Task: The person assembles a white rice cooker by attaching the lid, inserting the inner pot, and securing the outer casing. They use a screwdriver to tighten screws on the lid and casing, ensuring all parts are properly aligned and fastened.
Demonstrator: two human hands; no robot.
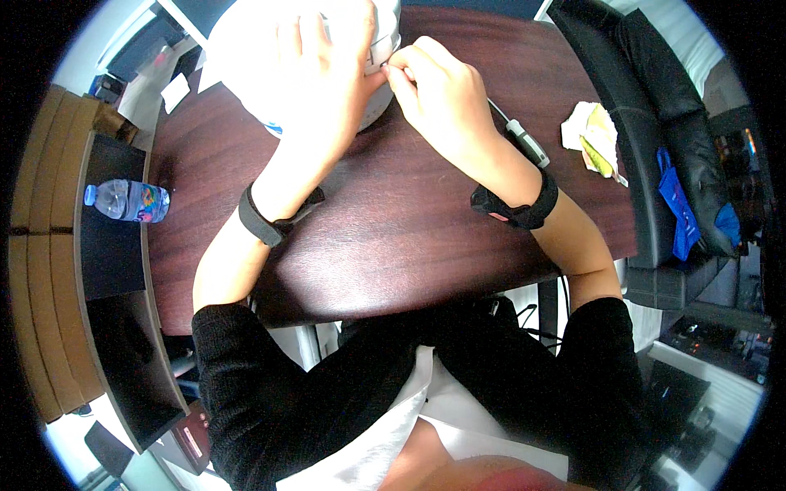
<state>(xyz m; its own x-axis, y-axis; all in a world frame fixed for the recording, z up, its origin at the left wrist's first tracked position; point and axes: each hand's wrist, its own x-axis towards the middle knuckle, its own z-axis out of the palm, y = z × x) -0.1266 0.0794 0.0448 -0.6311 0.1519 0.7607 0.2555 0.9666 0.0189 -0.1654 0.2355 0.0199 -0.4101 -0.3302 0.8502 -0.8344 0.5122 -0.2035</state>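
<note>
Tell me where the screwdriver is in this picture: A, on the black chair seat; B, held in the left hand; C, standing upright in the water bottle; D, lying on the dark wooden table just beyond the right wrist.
D: the screwdriver lies flat on the table, its handle partly behind the right hand, while both that hand and the left hand are on the white object.

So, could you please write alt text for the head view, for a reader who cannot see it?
Seen from above, the left hand rests on a white rounded object on a dark wooden table, while the right hand pinches something small at its edge. A screwdriver and crumpled paper lie to the right, a water bottle to the left.
</note>
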